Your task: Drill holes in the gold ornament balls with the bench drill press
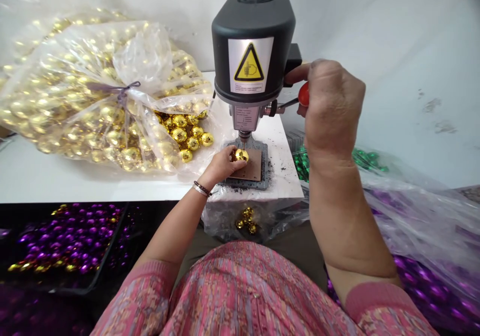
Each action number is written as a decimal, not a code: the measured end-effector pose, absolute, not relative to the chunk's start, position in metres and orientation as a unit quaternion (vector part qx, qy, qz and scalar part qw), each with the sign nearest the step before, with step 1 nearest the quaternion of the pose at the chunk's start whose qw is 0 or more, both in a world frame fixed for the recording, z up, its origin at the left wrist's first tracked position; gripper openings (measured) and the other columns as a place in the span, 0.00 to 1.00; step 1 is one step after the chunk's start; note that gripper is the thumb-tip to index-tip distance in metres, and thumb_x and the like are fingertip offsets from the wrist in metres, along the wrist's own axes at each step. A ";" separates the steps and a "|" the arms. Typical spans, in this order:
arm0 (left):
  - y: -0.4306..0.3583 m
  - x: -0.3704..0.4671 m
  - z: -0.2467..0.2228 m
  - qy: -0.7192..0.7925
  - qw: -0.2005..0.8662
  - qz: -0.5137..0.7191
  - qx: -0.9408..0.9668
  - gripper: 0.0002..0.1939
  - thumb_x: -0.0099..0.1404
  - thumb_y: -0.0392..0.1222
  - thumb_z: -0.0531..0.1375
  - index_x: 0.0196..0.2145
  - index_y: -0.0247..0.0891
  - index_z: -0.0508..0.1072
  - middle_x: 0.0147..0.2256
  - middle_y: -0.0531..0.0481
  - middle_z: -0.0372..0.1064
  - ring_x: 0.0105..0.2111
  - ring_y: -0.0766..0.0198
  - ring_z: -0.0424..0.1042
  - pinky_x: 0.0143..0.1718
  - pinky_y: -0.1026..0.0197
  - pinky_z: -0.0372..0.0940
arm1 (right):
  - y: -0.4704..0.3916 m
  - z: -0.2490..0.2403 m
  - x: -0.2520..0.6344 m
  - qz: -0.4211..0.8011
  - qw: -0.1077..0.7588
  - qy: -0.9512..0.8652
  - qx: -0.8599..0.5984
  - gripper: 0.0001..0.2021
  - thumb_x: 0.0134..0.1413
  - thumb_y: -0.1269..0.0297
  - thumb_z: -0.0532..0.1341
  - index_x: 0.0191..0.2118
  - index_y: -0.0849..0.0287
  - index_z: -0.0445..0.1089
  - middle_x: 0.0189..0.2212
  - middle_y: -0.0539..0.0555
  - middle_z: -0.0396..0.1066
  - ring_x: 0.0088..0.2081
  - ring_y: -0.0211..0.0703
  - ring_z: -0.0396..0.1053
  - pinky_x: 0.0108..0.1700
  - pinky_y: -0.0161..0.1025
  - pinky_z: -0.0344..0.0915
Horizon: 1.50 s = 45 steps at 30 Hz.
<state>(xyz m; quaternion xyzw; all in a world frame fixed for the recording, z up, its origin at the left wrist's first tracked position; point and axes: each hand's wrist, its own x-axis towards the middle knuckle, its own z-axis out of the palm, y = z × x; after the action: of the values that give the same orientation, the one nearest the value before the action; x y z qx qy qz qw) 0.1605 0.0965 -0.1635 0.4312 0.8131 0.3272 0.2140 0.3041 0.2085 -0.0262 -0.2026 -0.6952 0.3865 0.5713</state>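
My left hand [224, 166] grips a shiny gold ball [241, 155] on a brown board [252, 167], directly beneath the drill press [252, 41]. The drill's chuck [245, 135] points down over the ball; whether the bit touches it I cannot tell. Raised at the machine's right side, my right hand [332, 106] is closed around the red knob [303, 95] of the feed lever. A warning label with a yellow triangle is on the black housing. Dark shavings lie around the grey metal base [264, 151].
A tied clear plastic bag [142, 56] of gold balls spreads over the white table [150, 188] on the left, with several loose ones at its opening. Gold balls [247, 221] sit in plastic below the table edge. Purple balls [71, 236] fill a black tray; green balls [367, 160] lie at right.
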 end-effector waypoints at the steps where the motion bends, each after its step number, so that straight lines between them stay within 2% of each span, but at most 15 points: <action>1: 0.097 0.162 -0.163 0.817 0.196 0.313 0.443 0.24 0.58 0.46 0.67 0.50 0.35 0.74 0.43 0.44 0.76 0.39 0.57 0.73 0.41 0.59 0.68 | 0.209 -0.027 0.304 0.385 0.569 -0.697 -0.205 0.18 0.61 0.61 0.51 0.30 0.64 0.75 0.20 0.47 0.60 0.26 0.30 0.58 0.36 0.35 0.61; 4: 0.098 0.164 -0.163 0.815 0.187 0.297 0.461 0.25 0.58 0.46 0.66 0.52 0.36 0.75 0.42 0.45 0.77 0.38 0.58 0.73 0.40 0.61 0.67 | 0.210 -0.026 0.303 0.384 0.569 -0.694 -0.215 0.19 0.61 0.60 0.50 0.30 0.64 0.75 0.22 0.48 0.63 0.25 0.29 0.56 0.36 0.34 0.62; 8: 0.099 0.163 -0.169 0.804 0.211 0.314 0.459 0.27 0.58 0.46 0.66 0.55 0.37 0.74 0.42 0.48 0.78 0.38 0.61 0.74 0.41 0.63 0.66 | 0.208 -0.026 0.304 0.397 0.570 -0.689 -0.205 0.17 0.61 0.61 0.52 0.30 0.65 0.75 0.21 0.46 0.59 0.26 0.26 0.55 0.33 0.30 0.59; 13: 0.102 0.159 -0.181 0.796 0.234 0.339 0.444 0.32 0.58 0.47 0.66 0.59 0.35 0.71 0.43 0.47 0.78 0.38 0.60 0.73 0.39 0.63 0.66 | 0.196 -0.043 0.313 0.373 0.567 -0.707 -0.200 0.15 0.60 0.66 0.52 0.41 0.62 0.76 0.19 0.44 0.54 0.21 0.25 0.49 0.26 0.30 0.51; 16: 0.102 0.160 -0.184 0.783 0.240 0.354 0.451 0.30 0.58 0.47 0.66 0.57 0.37 0.72 0.42 0.48 0.78 0.38 0.60 0.73 0.39 0.63 0.66 | 0.188 -0.062 0.319 0.324 0.574 -0.718 -0.222 0.17 0.57 0.69 0.52 0.46 0.59 0.75 0.19 0.44 0.52 0.20 0.28 0.47 0.27 0.32 0.54; 19: 0.102 0.161 -0.183 0.781 0.242 0.361 0.448 0.29 0.57 0.47 0.66 0.56 0.36 0.73 0.43 0.48 0.78 0.40 0.59 0.73 0.40 0.63 0.66 | 0.183 -0.081 0.322 0.270 0.579 -0.735 -0.228 0.19 0.56 0.70 0.52 0.48 0.58 0.75 0.19 0.44 0.54 0.21 0.30 0.50 0.29 0.35 0.58; 22: 0.103 0.162 -0.182 0.780 0.241 0.368 0.446 0.30 0.57 0.46 0.66 0.56 0.35 0.73 0.45 0.47 0.78 0.42 0.58 0.74 0.42 0.62 0.66 | 0.181 -0.095 0.322 0.227 0.585 -0.746 -0.225 0.19 0.56 0.69 0.51 0.49 0.58 0.74 0.22 0.46 0.60 0.23 0.31 0.53 0.33 0.37 0.62; 27: 0.104 0.161 -0.185 0.777 0.232 0.362 0.459 0.29 0.57 0.47 0.66 0.56 0.35 0.73 0.43 0.47 0.78 0.40 0.58 0.74 0.41 0.62 0.66 | 0.183 -0.107 0.322 0.195 0.586 -0.751 -0.232 0.20 0.60 0.66 0.49 0.51 0.58 0.72 0.28 0.50 0.68 0.27 0.33 0.61 0.38 0.40 0.67; 31: 0.104 0.161 -0.187 0.772 0.236 0.373 0.458 0.30 0.58 0.46 0.66 0.57 0.35 0.72 0.45 0.47 0.77 0.42 0.58 0.74 0.42 0.61 0.66 | 0.186 -0.114 0.323 0.171 0.585 -0.760 -0.225 0.19 0.62 0.64 0.49 0.52 0.58 0.72 0.31 0.52 0.70 0.31 0.35 0.65 0.42 0.42 0.69; 38: 0.104 0.161 -0.189 0.780 0.228 0.365 0.453 0.27 0.57 0.46 0.66 0.54 0.38 0.74 0.43 0.48 0.77 0.41 0.58 0.74 0.45 0.60 0.66 | 0.189 -0.134 0.322 0.136 0.586 -0.768 -0.221 0.20 0.63 0.64 0.47 0.54 0.59 0.70 0.35 0.54 0.74 0.35 0.38 0.70 0.45 0.43 0.71; 45: 0.103 0.163 -0.186 0.786 0.221 0.357 0.454 0.25 0.58 0.46 0.66 0.53 0.39 0.74 0.44 0.47 0.77 0.42 0.57 0.74 0.45 0.59 0.67 | 0.195 -0.152 0.319 0.123 0.604 -0.758 -0.213 0.20 0.62 0.65 0.49 0.53 0.57 0.72 0.40 0.54 0.76 0.35 0.38 0.69 0.42 0.40 0.69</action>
<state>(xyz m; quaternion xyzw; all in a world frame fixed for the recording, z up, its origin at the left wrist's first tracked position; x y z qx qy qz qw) 0.1634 0.1025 -0.1856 0.4536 0.7862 0.3570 0.2205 0.3192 0.1951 -0.1524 -0.2134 -0.7579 0.1229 0.6041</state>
